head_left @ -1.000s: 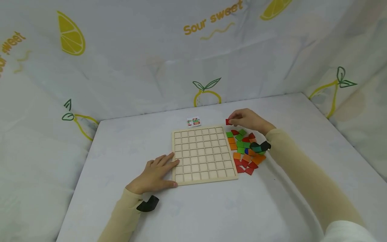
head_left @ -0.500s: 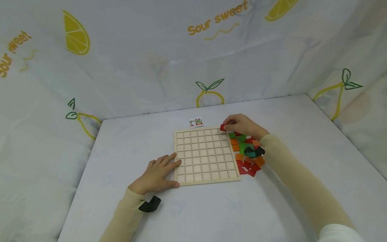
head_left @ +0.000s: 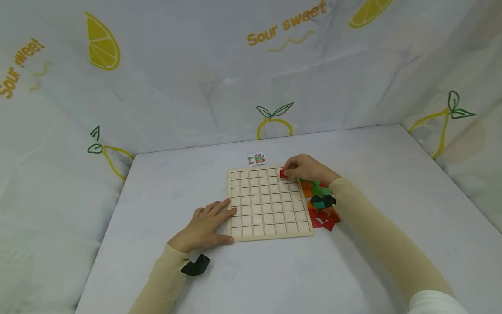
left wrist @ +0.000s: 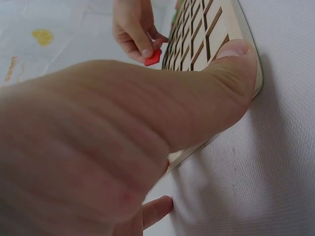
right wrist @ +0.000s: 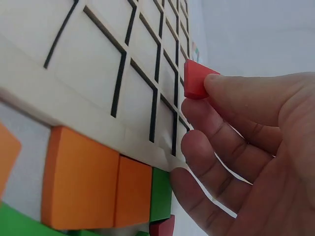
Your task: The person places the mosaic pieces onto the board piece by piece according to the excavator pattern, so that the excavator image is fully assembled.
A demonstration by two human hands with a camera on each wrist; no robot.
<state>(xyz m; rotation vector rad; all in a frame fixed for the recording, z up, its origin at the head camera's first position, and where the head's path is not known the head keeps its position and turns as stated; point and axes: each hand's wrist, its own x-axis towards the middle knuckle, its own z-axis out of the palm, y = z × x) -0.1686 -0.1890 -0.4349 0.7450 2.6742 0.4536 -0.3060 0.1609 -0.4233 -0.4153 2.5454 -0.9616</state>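
Between thumb and fingers my right hand [head_left: 307,169] pinches a red tile [right wrist: 195,79], held over the far right part of a wooden grid board [head_left: 262,237]. The same red tile [left wrist: 153,57] shows at the top of the left wrist view. My left hand [head_left: 204,226] lies with fingers spread at the board's left edge, its fingertips on the frame and the thumb at the near left corner. Along the board's right side lie loose tiles, among them an orange tile [right wrist: 81,179] and a green tile [right wrist: 160,195]; my right forearm partly covers them.
A small printed card [head_left: 256,159] lies just behind the board. Red tiles [head_left: 322,219] are heaped near its lower right corner. A white cloth with lemon prints [head_left: 274,122] hangs behind the white table [head_left: 251,279].
My right hand has moved left and toward me with the red tile, from beyond the board's far right corner to above its grid. The left hand stays at the board's edge.
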